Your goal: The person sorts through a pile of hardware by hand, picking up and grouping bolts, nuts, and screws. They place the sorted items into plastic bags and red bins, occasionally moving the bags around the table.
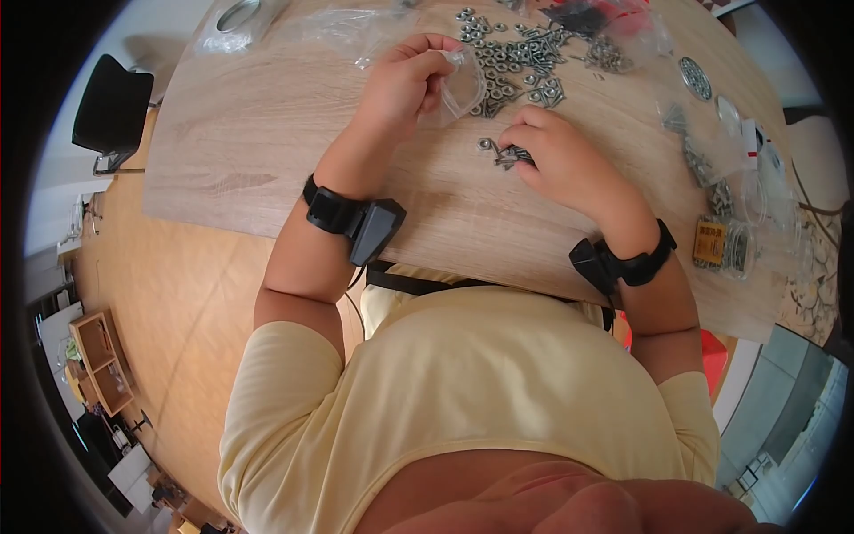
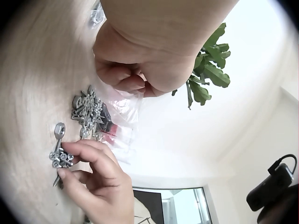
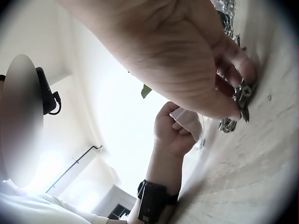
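Note:
My left hand (image 1: 400, 89) pinches a small clear plastic bag (image 1: 464, 87) by its edge, above the table and beside the pile of nuts and screws (image 1: 503, 67). Closer to my body, my right hand (image 1: 569, 165) has its thumb and fingertips round a small cluster of screws (image 1: 513, 158), low over the tabletop. Several cross-head screws (image 2: 62, 158) bunch between those fingertips in the left wrist view. A hex nut (image 1: 485, 144) lies at the cluster's left side. The left palm partly hides the bag in the left wrist view.
The wooden table (image 1: 231, 160) bears clear plastic packaging (image 1: 351, 27) at the back left. A round metal piece (image 1: 695, 78) lies at the right, with bagged hardware (image 1: 698, 165) and a yellow-labelled box (image 1: 709, 242) near the right edge. A black chair (image 1: 111, 107) stands to the left.

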Motion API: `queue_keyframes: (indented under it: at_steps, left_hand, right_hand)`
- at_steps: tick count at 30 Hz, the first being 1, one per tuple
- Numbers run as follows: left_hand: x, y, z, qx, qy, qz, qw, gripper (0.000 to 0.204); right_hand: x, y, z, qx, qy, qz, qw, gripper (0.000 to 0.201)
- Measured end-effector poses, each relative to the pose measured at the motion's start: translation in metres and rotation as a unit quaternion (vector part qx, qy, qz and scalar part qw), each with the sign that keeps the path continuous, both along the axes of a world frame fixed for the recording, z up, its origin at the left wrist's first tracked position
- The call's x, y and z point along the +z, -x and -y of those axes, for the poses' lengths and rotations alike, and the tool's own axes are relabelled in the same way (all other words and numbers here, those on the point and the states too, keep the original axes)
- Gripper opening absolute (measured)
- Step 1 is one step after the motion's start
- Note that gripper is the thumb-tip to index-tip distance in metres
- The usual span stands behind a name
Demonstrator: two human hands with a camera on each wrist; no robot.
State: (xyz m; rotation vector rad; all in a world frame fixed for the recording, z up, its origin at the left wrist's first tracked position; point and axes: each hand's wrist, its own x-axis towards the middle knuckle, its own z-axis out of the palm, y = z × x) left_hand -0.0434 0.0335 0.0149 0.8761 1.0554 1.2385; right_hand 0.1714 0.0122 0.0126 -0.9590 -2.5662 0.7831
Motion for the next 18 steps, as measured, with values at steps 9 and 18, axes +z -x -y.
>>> queue_keyframes:
  at_steps: [9, 18]
  left_hand:
    - [-0.005, 0.0, 0.001, -0.109, 0.04, -0.039, 0.992, 0.026]
    - [-0.004, -0.001, 0.003, -0.149, 0.042, -0.037, 0.987, 0.027]
  right_hand:
    - [-0.004, 0.004, -0.002, -0.005, -0.078, -0.001, 0.997, 0.02]
    - [0.021, -0.001, -0.022, -0.01, -0.049, -0.034, 0.998, 0.015]
